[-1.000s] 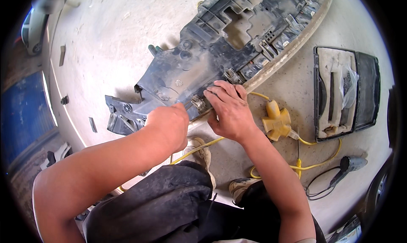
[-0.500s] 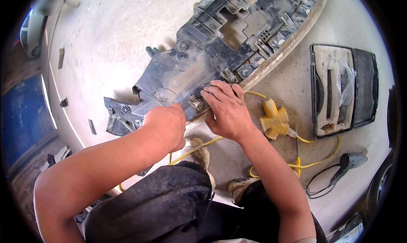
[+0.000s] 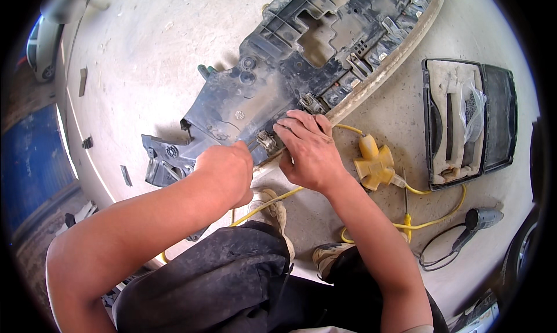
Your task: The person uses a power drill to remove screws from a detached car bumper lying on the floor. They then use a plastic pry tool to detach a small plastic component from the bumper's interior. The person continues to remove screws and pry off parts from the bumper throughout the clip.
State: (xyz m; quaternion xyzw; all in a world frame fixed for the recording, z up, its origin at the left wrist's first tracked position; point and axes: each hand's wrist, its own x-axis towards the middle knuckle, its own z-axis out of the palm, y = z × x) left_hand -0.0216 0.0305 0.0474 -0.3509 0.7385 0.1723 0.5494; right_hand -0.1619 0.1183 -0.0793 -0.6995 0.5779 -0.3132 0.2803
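Note:
A large dirty black plastic car panel [image 3: 264,92] lies slantwise on the floor, its long pale edge toward me. My left hand [image 3: 227,167] is closed in a fist at its near left part. From the fist a thin metal shaft reaches to a small clogged metal clip [image 3: 267,140] on the panel's edge; the tool's handle is hidden in my fingers. My right hand [image 3: 307,147] grips the panel's edge just right of that clip, fingers bent over the top and thumb on the near side. Another clip [image 3: 312,103] sits just beyond its fingertips.
To the right lie a yellow multi-outlet block [image 3: 374,163] with its cord, a yellow-handled screwdriver [image 3: 407,220] and a dark heat-gun-shaped tool [image 3: 478,221]. An opened black case [image 3: 428,124] with foam lining stands behind them. My shoes [image 3: 272,217] are close below the panel.

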